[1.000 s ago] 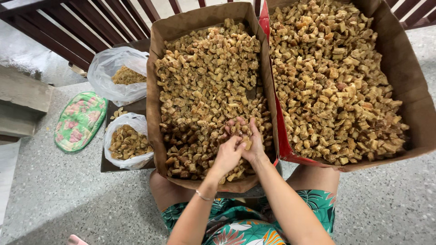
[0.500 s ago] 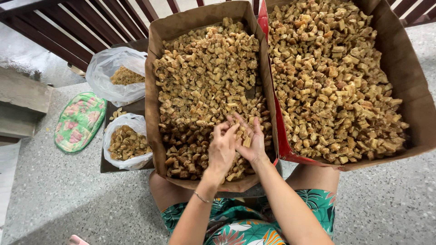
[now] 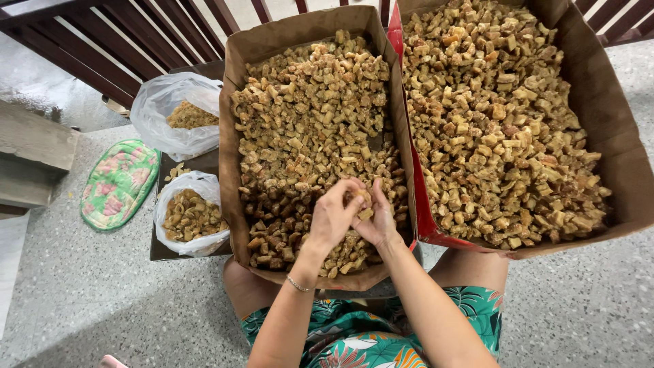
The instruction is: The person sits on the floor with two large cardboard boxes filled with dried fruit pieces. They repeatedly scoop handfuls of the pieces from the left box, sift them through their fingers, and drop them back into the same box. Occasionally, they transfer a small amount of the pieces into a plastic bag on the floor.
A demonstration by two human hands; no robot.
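Head view: our left hand and right hand pinch one brown chunk over the left cardboard box; next we judge pulling it apart.

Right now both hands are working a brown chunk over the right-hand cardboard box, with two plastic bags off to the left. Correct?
Not quite. The head view shows the left hand and right hand holding the chunk over the left-hand box, not the right-hand box. The two plastic bags do sit to the left.
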